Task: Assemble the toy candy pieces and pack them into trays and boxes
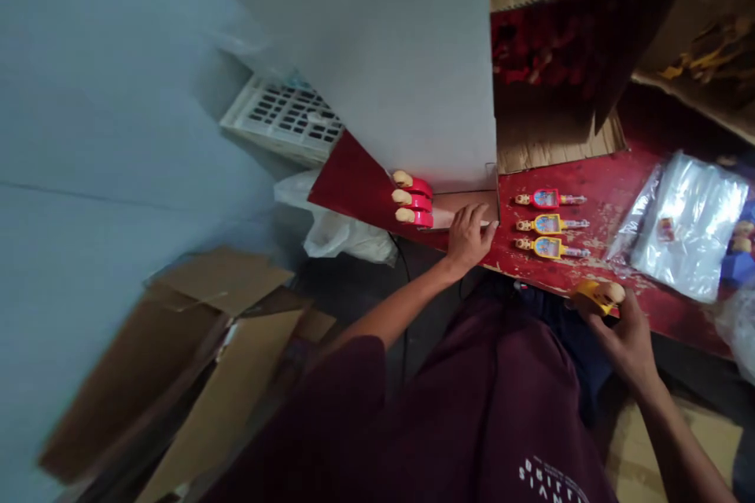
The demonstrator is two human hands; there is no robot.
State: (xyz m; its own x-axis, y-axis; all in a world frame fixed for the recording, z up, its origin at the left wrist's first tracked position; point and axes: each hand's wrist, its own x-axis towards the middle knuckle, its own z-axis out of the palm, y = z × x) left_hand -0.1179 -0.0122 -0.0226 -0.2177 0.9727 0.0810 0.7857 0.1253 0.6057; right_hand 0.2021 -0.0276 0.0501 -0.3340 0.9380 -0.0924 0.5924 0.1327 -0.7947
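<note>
My right hand (628, 334) grips a yellow toy (600, 295) with a tan head, over the front edge of the red table. On a flat cardboard piece (442, 208) at the white box's foot rests my left hand (470, 236), fingers bent and a little apart, with nothing seen in it. Several red toys (421, 203) with tan heads stand in a row left of that hand. Between my hands lie a red toy piece (546, 199) and two yellow toy pieces (547, 225), each with a clear tube at its right end.
Clear plastic bags (687, 228) lie on the red table (607, 196) at the right. Behind are a tall white box (425, 55) and an open carton (560, 145) with red parts. A white crate (289, 114) and an open brown box (206, 330) are at the left.
</note>
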